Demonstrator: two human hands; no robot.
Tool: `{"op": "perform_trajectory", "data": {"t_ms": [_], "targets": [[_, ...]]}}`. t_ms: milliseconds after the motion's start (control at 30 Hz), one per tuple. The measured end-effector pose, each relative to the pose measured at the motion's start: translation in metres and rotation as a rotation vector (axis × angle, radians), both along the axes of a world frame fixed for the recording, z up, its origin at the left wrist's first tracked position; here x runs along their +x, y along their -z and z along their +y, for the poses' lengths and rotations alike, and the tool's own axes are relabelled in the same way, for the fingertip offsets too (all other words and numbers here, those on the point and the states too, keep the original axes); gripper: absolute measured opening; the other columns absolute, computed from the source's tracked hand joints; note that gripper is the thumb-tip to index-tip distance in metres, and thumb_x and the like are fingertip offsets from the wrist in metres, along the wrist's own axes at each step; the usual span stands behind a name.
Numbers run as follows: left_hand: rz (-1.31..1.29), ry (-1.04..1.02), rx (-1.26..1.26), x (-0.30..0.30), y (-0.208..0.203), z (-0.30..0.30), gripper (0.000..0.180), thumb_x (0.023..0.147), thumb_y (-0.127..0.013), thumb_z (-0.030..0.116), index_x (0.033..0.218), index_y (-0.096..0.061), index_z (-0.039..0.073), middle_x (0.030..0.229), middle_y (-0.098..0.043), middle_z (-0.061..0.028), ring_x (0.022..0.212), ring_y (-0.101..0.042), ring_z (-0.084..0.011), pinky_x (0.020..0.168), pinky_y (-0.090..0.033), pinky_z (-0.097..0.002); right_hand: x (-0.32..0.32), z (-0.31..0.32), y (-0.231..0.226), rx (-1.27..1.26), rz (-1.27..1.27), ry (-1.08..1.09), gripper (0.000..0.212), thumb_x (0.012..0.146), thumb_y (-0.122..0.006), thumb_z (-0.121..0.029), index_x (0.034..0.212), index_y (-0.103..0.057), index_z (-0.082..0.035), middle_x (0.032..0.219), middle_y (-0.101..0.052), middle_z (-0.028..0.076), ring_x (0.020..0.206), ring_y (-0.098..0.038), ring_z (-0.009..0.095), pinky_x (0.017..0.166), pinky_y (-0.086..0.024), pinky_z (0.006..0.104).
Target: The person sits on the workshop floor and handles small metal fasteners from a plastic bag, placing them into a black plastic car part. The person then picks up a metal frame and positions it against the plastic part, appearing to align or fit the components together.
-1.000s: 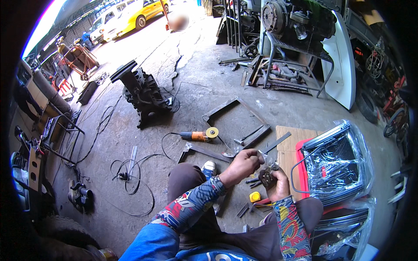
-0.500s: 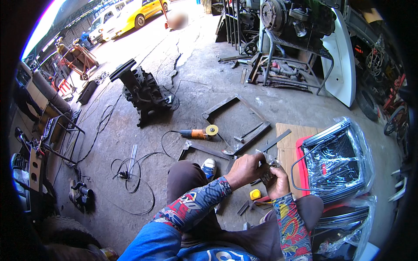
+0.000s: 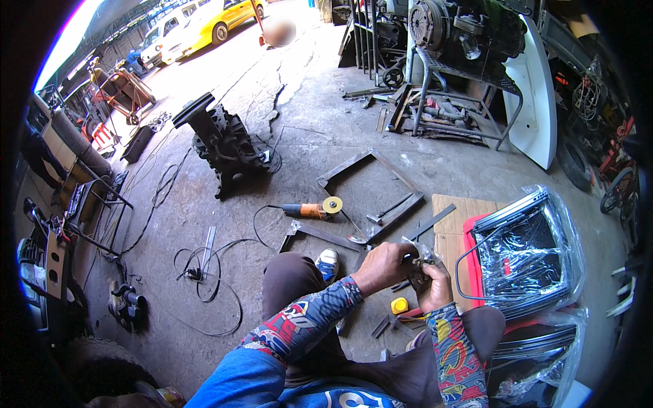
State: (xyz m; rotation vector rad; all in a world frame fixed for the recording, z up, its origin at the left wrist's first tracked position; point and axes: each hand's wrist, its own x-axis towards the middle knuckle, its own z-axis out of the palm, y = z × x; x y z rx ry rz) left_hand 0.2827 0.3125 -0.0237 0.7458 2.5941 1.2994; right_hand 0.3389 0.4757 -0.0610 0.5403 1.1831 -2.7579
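Note:
In front of my knees, both hands meet over a small dark grey metal piece point(image 3: 419, 275), with a shiny clear bit, like plastic, at its upper edge. My right hand point(image 3: 436, 287) is closed round it from the right. The fingers of my left hand point(image 3: 386, 266) are curled against its left side; their tips are hidden. A yellow tape measure point(image 3: 399, 305) lies on the floor below my hands, beside short metal strips point(image 3: 381, 326). Beyond my left hand are an angle grinder point(image 3: 306, 211) with a yellowish disc and an angle-iron frame point(image 3: 401, 175).
A flat metal bar point(image 3: 433, 222) reaches onto a cardboard sheet point(image 3: 449, 238). At right lies a plastic-wrapped red and black item point(image 3: 530, 251) with metal tubes. An engine block point(image 3: 231, 153) stands ahead, and cables point(image 3: 216, 294) loop over the floor at left. A large engine point(image 3: 469, 34) rests on a stand.
My hands stay together on the metal piece with only a slight shift of the fingers; the clear bit shows a little more. The view has moved slightly, and the things on the floor are unchanged.

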Motion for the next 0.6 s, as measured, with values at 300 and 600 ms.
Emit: {"op": "perform_trajectory", "data": {"t_ms": [300, 600], "targets": [[-0.037, 0.076, 0.001, -0.001, -0.012, -0.004, 0.021, 0.084, -0.071, 0.024, 0.097, -0.072, 0.007, 0.081, -0.070, -0.0162, 0.072, -0.069, -0.0313, 0.064, -0.053, -0.0395, 0.000, 0.000, 0.002, -0.013, 0.003, -0.081, 0.044, 0.073, -0.046, -0.003, 0.115, -0.061, -0.004, 0.103, -0.067, 0.008, 0.095, -0.065, 0.022, 0.087, -0.053, 0.0359], [-0.005, 0.125, 0.031, 0.000, -0.010, -0.003, 0.024, 0.084, -0.072, 0.024, 0.101, -0.069, 0.007, 0.074, -0.067, -0.0158, 0.066, -0.067, -0.0305, 0.060, -0.051, -0.0403, 0.003, 0.000, -0.004, 0.048, -0.039, -0.095, 0.032, 0.086, -0.051, -0.010, 0.116, -0.061, -0.008, 0.096, -0.068, 0.007, 0.089, -0.067, 0.019, 0.079, -0.057, 0.0388]]}}
